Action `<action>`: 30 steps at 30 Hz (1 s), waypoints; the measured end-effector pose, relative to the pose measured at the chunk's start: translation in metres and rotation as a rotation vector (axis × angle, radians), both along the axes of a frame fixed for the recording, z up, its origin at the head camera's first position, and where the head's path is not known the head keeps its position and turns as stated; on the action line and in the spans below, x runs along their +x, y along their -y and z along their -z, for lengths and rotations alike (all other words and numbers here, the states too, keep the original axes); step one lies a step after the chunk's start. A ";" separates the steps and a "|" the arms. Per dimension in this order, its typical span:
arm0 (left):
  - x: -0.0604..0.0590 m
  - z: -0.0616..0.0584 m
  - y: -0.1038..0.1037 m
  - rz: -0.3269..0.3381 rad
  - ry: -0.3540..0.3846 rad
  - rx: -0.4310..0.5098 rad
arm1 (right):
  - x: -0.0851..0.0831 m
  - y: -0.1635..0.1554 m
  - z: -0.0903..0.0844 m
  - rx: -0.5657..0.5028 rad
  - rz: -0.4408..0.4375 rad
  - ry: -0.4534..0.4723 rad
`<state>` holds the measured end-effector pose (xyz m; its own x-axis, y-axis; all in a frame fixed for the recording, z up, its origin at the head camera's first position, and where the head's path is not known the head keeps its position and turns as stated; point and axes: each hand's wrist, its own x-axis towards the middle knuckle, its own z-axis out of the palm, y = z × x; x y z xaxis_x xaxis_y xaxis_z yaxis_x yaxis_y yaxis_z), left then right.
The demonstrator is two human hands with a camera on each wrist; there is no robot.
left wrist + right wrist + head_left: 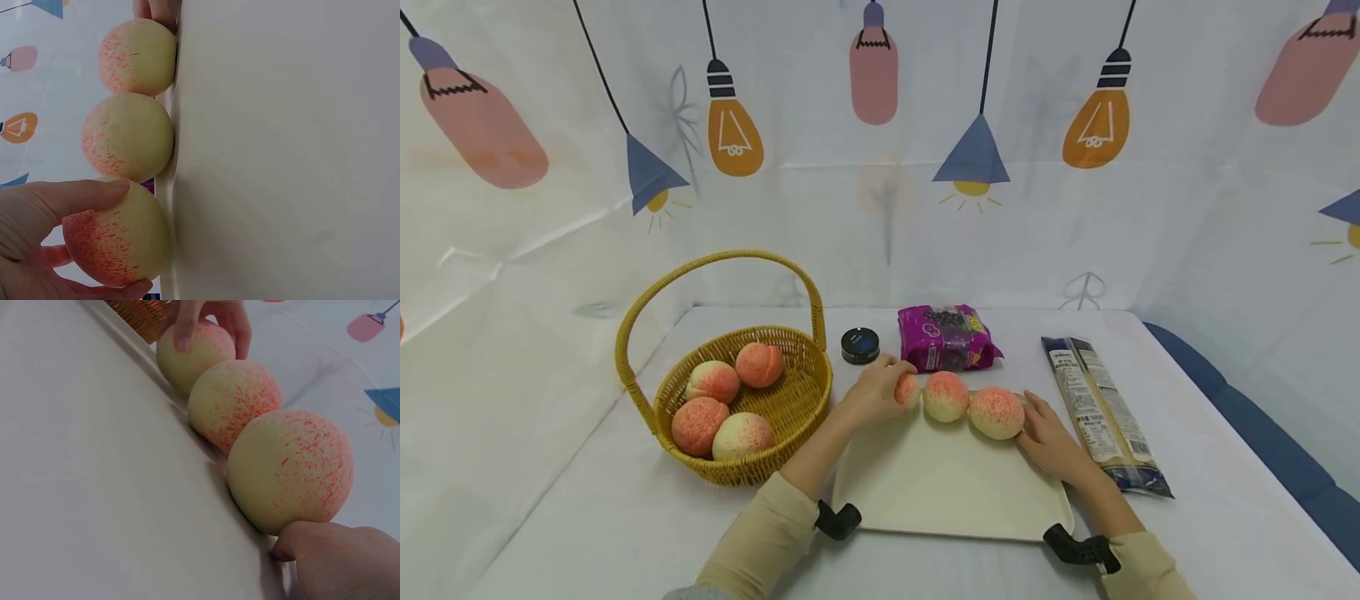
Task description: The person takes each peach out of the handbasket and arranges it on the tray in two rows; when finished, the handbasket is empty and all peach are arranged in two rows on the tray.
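The fingers (75, 194) of the left hand (874, 392) curl round the leftmost of three cream-and-pink peach-shaped buns (907, 389), thumb on one side and fingertips on the other, holding it at the far edge of the pale cream rectangular plastic tray (947, 492). The fingers (325, 553) of the right hand (1051, 440) lie fairly straight and close together, a fingertip pressed against the rightmost peach-shaped bun (996, 412) without wrapping it. Between those two sits the middle peach-shaped bun (946, 396), touching its neighbour on each side, so the three form a row along the tray's far rim, with the right end a little nearer the person. The tray lies flat on the white-covered desk (587, 517) in front of the person, whose beige sleeves (760, 542) show at the bottom edge. Just left of the tray stands a yellow woven wicker basket with a tall hoop handle (797, 400), holding four more peach-shaped buns (722, 408). Behind the tray are a small round black tin with a blue lid (860, 345) and a purple plastic snack packet (947, 337), near each other. To the right of the tray lies a long narrow dark-ended packet of pale noodles (1101, 408), close beside the right hand. A white cloth printed with lamps and light bulbs (880, 125) hangs behind the desk.
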<state>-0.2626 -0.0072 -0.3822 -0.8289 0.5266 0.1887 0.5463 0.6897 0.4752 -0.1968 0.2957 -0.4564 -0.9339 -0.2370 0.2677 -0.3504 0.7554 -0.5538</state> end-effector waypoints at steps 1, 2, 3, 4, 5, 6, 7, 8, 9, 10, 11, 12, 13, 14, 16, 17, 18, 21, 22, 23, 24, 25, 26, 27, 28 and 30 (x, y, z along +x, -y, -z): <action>0.000 0.001 0.000 -0.002 0.000 -0.003 | 0.000 0.000 0.000 0.000 -0.001 0.001; 0.001 0.001 -0.001 0.001 -0.005 -0.004 | 0.001 0.000 0.000 0.002 -0.001 0.003; 0.001 0.002 -0.001 0.002 -0.006 -0.006 | 0.001 0.001 0.000 0.003 -0.001 0.006; 0.002 0.002 -0.002 0.003 -0.007 -0.006 | 0.001 0.001 0.000 0.000 -0.001 0.008; 0.002 0.002 -0.003 0.007 -0.013 -0.004 | 0.002 0.001 0.001 0.000 0.000 0.007; 0.002 0.002 -0.003 0.008 -0.015 -0.004 | 0.002 0.001 0.000 -0.002 0.000 0.004; 0.003 0.002 -0.004 0.008 -0.017 -0.006 | 0.002 0.001 0.000 -0.003 -0.001 0.002; 0.003 0.002 -0.004 0.008 -0.016 -0.006 | 0.002 0.001 0.000 -0.003 -0.001 0.003; 0.003 0.002 -0.005 0.004 -0.014 -0.010 | 0.002 0.001 0.000 -0.006 -0.002 0.002; 0.003 0.002 -0.005 0.002 -0.013 -0.012 | 0.002 0.001 0.000 -0.007 -0.003 -0.003; 0.003 0.002 -0.005 -0.001 -0.012 -0.013 | 0.002 0.001 0.000 -0.005 -0.003 -0.005; 0.003 0.002 -0.005 -0.003 -0.008 -0.015 | 0.002 0.001 -0.001 -0.005 -0.003 -0.004; 0.002 0.002 -0.005 -0.003 -0.008 -0.019 | 0.002 0.001 -0.001 -0.005 -0.003 -0.004; 0.002 0.001 -0.005 0.000 -0.008 -0.022 | 0.001 0.001 -0.001 -0.004 -0.003 -0.003; 0.002 0.001 -0.005 0.011 -0.016 -0.033 | 0.001 0.001 -0.002 -0.005 -0.004 0.001; 0.002 0.001 -0.005 0.016 -0.017 -0.039 | 0.001 0.001 -0.002 -0.005 -0.002 0.008; 0.002 0.001 -0.005 0.021 -0.019 -0.045 | 0.001 0.000 -0.002 -0.008 -0.001 0.016; 0.001 -0.002 -0.005 0.029 -0.003 -0.065 | 0.001 0.000 -0.003 -0.008 0.003 0.029; 0.001 -0.003 -0.004 0.022 0.012 -0.074 | 0.001 0.000 -0.003 -0.007 0.004 0.031; 0.002 -0.004 -0.004 0.016 0.029 -0.078 | 0.000 0.000 -0.002 -0.005 0.005 0.033; 0.002 -0.005 -0.004 0.010 0.043 -0.084 | 0.000 0.000 -0.002 -0.005 0.004 0.034; 0.002 -0.006 -0.003 0.003 0.061 -0.089 | 0.000 0.000 -0.002 -0.002 0.002 0.032; 0.003 -0.007 -0.003 -0.003 0.074 -0.093 | 0.000 0.000 -0.002 -0.002 0.002 0.034; 0.003 -0.008 -0.003 -0.010 0.086 -0.100 | 0.000 0.001 -0.002 -0.002 0.001 0.033; 0.003 -0.009 -0.002 -0.015 0.099 -0.104 | 0.000 0.000 -0.002 -0.001 0.001 0.030; 0.004 -0.010 -0.002 -0.017 0.113 -0.105 | 0.000 0.000 -0.002 -0.002 -0.002 0.029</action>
<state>-0.2583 -0.0054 -0.3720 -0.8506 0.5244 0.0387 0.4817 0.7474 0.4576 -0.1970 0.2954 -0.4543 -0.9408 -0.2382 0.2412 -0.3357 0.7536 -0.5651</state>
